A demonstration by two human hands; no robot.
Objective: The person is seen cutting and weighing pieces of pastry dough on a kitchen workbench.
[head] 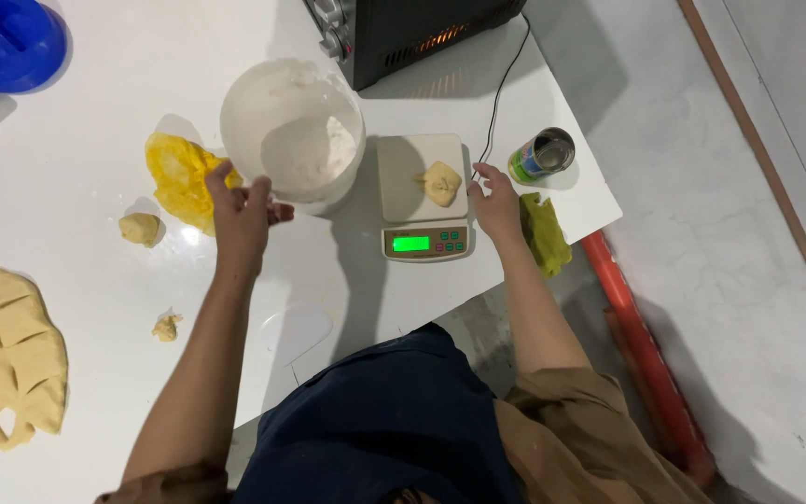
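My left grip point(240, 210) pinches closed at the near rim of the white flour bucket point(293, 131); whether it holds flour I cannot tell. My right grip point(494, 201) rests open beside the kitchen scale point(423, 196), the dough piece point(441, 182) just left of its fingertips. I judge a light dusting best, hands off the platform while reading. On the table point(76, 121) I count one scale, one bucket, one tin can point(543, 155), three small dough pieces, one scored dough sheet point(6, 350).

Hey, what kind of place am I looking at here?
Probably a small baking workspace: a lump of pale dough sits on a white digital kitchen scale, a white tub of flour stands beside it, and a black countertop oven glows behind.
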